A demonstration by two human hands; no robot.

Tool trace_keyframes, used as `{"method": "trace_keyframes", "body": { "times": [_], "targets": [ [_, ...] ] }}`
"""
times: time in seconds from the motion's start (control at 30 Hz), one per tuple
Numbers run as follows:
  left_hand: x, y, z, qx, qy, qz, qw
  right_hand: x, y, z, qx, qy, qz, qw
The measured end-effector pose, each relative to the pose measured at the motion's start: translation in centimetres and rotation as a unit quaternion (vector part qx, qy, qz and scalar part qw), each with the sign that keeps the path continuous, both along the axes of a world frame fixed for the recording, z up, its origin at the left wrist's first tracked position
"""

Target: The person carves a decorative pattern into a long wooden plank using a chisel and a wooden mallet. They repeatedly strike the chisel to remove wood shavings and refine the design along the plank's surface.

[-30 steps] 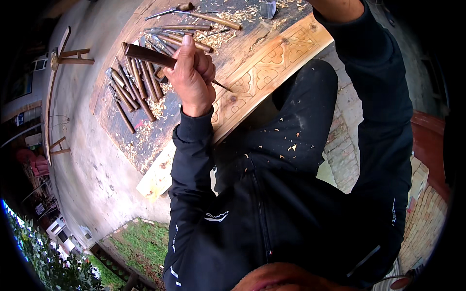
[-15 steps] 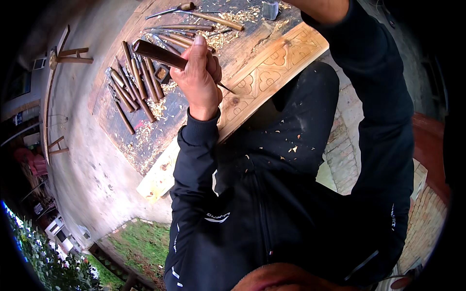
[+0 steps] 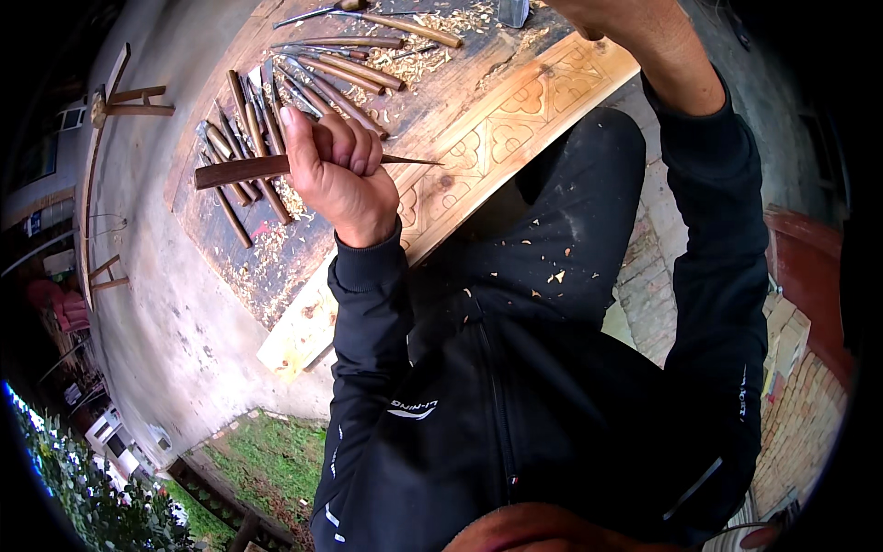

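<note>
My left hand (image 3: 342, 175) is closed round the dark wooden handle of a carving chisel (image 3: 241, 171). The handle's butt sticks out to the left, and the thin blade points right, its tip at or just above the pale wooden board (image 3: 317, 322). Flower and leaf outlines are carved along this board, which lies aslant on the near edge of the workbench. At the top edge, my right hand (image 3: 618, 17) is over the board's far end. Its fingers are cut off by the frame, so their grip is hidden.
Several wooden-handled carving tools (image 3: 340, 109) lie on the dark workbench (image 3: 267, 308) among wood shavings (image 3: 414, 66). A small grey block (image 3: 513, 12) stands at the back. My knee (image 3: 602, 152) is beside the board. A wooden trestle (image 3: 138, 103) stands at far left.
The chisel's handle has swung down and left, so it now lies lower, nearly level. My left hand has turned with it. My right hand and wrist show more at the top.
</note>
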State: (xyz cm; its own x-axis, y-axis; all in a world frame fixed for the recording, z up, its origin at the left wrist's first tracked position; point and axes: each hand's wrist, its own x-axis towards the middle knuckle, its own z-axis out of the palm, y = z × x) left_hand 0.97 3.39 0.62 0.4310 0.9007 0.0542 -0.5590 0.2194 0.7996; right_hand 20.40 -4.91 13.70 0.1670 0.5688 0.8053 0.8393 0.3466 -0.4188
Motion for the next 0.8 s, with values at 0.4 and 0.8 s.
{"method": "trace_keyframes", "body": {
  "times": [0.4,0.8],
  "targets": [
    [1.1,-1.7,0.1,0.033,0.044,0.003,0.998,3.1,0.8,-2.5,0.028,0.075,0.144,0.986],
    [2.3,-3.2,0.0,0.091,0.079,0.019,0.993,2.0,0.0,-2.2,0.002,0.038,0.133,0.990]
  ]
}}
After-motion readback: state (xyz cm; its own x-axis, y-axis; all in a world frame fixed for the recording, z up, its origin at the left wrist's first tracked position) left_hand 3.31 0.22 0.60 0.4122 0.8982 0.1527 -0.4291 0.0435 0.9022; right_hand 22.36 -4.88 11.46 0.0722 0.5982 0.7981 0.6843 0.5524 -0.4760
